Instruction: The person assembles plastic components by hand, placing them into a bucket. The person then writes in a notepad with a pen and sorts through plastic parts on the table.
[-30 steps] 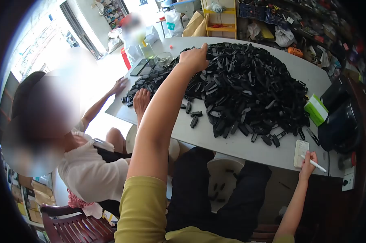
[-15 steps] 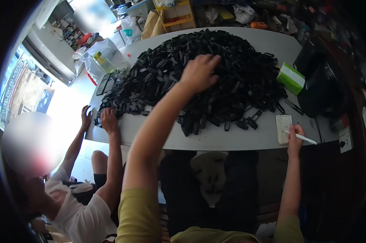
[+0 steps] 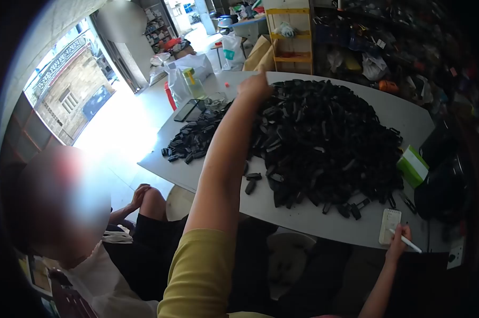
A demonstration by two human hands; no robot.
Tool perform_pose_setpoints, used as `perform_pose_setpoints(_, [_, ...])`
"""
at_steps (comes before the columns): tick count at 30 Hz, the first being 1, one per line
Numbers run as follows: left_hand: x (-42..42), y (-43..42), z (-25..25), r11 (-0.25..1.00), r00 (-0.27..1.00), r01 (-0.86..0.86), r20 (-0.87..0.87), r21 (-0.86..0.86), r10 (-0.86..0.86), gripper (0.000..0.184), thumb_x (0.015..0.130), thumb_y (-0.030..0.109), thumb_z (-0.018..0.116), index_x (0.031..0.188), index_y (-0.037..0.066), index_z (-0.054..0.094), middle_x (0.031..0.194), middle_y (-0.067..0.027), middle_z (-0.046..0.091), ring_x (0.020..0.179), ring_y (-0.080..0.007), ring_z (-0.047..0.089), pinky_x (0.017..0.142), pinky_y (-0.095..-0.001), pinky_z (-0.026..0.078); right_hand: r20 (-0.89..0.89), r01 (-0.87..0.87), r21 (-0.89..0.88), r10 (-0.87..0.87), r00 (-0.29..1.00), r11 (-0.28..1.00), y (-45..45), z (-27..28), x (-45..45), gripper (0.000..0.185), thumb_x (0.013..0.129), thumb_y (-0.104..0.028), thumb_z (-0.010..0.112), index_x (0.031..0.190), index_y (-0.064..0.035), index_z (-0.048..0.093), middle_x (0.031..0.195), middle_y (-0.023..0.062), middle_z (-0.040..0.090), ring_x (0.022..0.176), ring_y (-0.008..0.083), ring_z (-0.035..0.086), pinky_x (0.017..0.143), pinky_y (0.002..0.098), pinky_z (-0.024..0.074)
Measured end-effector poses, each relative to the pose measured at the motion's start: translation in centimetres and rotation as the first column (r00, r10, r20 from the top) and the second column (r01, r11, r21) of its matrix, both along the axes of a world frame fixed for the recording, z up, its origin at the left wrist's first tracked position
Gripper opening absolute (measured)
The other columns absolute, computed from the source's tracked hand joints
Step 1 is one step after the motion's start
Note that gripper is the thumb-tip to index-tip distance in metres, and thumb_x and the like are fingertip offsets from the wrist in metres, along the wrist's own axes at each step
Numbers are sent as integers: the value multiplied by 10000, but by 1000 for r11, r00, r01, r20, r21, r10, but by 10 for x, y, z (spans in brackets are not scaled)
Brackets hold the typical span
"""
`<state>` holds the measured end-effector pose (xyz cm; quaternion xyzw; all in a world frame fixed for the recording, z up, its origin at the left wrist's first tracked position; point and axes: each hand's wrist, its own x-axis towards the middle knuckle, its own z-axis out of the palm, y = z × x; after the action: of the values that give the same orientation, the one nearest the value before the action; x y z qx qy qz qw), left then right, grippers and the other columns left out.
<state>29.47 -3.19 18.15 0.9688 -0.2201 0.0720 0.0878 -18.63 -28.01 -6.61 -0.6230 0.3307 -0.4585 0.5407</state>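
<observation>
Pointing over the pile: the person's left hand (image 3: 254, 87), one finger extended toward the far side of the table, the thumb out to the side. Whether the other fingers are folded, and whether the hand touches the pieces below it, cannot be told. Arm stretched across the tabletop, olive-yellow sleeve.

Right hand (image 3: 400, 241): fingers closed around a white pen (image 3: 413, 246), its tip end over the notepad.

Notepad (image 3: 389, 220): one, small, spiral-bound along the top, lying flat near the front edge at right.

Pile of black plastic pieces (image 3: 324, 143): one large heap, small elongated parts, spread over the middle of the table (image 3: 404, 106) and thinning toward the left. Loose pieces (image 3: 251, 187): lying just beside the heap, near the front edge.

Green-and-white box (image 3: 413, 167): one, tilted, at the right edge of the heap.

Phone (image 3: 186, 110): one, dark, lying flat at the left, behind the thin end of the heap. Clear container with a yellow part (image 3: 195, 85): one, standing near the phone.

Second person, seated at left: white top, one hand (image 3: 138, 195) at the knee.
</observation>
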Motion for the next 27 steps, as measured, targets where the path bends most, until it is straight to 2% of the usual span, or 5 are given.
perform_pose_setpoints(6, [20,58,17,968,980,-199,11,150,200,758,817,277,535,1454,122,157,1220,-119,575,1086,-265,583,882,-395,455,-18,11,-42,-11,1000,999,-5,-5,-2,304,914,-193,552,673,-125,381,545,-63,337,444,3,291,386,170,196])
perform_pose_setpoints(21, [27,73,7,966,977,-215,22,142,214,684,841,251,503,1442,110,208,1226,-134,568,1103,-272,572,901,-415,444,-78,39,4,-38,996,999,0,7,1,274,908,-207,558,690,-142,406,573,-64,360,462,-4,307,392,157,200])
perform_pose_setpoints(24, [31,62,-15,998,995,-30,98,50,25,723,820,328,548,1414,71,224,1175,-211,573,1069,-349,572,894,-454,449,-17,61,98,-59,998,993,-24,-30,-11,185,860,-252,640,942,-103,566,794,-39,522,639,34,445,514,184,346])
perform_pose_setpoints(26, [18,37,-33,960,957,264,148,-94,-249,711,819,326,584,1406,87,262,1042,-226,608,958,-380,590,808,-448,473,-32,125,179,-122,992,976,-23,-32,-9,430,824,-296,684,1164,-83,530,987,22,549,788,86,514,628,217,424])
perform_pose_setpoints(27, [1,22,-46,860,850,490,298,-145,-434,650,831,241,586,1394,92,296,1043,-220,601,933,-381,583,807,-439,470,-36,148,164,-144,989,975,-9,-14,-4,378,826,-291,682,1101,-66,556,928,9,554,751,75,501,611,213,413])
